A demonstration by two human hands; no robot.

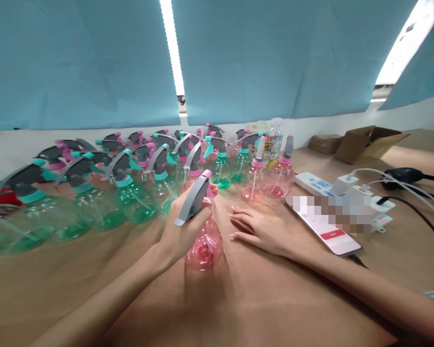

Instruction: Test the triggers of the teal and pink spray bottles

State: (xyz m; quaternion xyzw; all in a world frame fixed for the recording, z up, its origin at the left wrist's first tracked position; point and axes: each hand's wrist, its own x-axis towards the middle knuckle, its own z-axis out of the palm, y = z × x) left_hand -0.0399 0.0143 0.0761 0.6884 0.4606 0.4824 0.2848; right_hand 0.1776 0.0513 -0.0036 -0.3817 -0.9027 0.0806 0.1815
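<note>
My left hand is wrapped round the neck of a pink spray bottle, just below its grey and pink trigger head. The bottle is clear pink plastic with a round body, and it tilts slightly above or against the brown table surface; contact is hard to tell. My right hand lies flat on the table to the right of the bottle, fingers stretched out and holding nothing. Beyond it stand two pink spray bottles. Left of my left hand is a row of green spray bottles with grey and teal heads.
More spray bottles with pink or teal parts crowd the back. A phone lies right of my right hand, beside a white power strip with chargers and cables. An open cardboard box and a labelled plastic bottle stand farther back.
</note>
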